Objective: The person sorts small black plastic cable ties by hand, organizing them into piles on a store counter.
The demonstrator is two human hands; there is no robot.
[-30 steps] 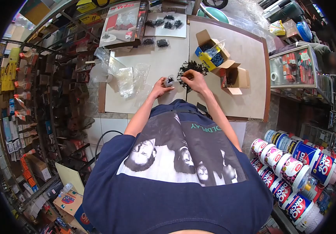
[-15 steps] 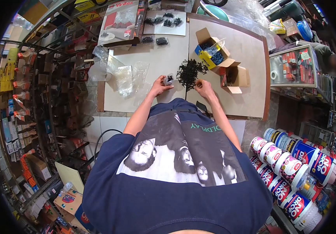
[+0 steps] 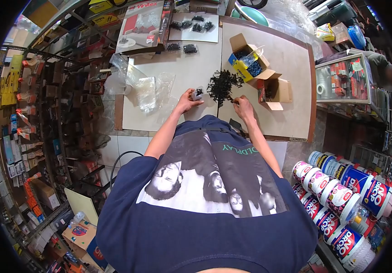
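Note:
My left hand (image 3: 188,101) is closed around a small clear plastic bag (image 3: 197,93) with a few dark pieces inside, just left of the pile. A heap of small, slim black pieces, like screws or wall plugs (image 3: 221,85), lies in the middle of the table. At the heap's lower right edge is my right hand (image 3: 243,108), its thumb and fingers pinched together by a black piece (image 3: 233,100). Clear plastic bags (image 3: 146,94) lie flat to the left of my left hand. Filled bags of black pieces (image 3: 190,48) sit farther back.
A yellow and blue carton (image 3: 249,66) with blue pieces and an open brown carton (image 3: 275,92) stand right of the heap. A large Vinilex box (image 3: 142,27) and a white board (image 3: 203,36) are at the back. Paint tubs (image 3: 341,198) are stacked at lower right.
My right hand has shifted slightly right along the heap's near edge. My left hand stays in place with the small bag.

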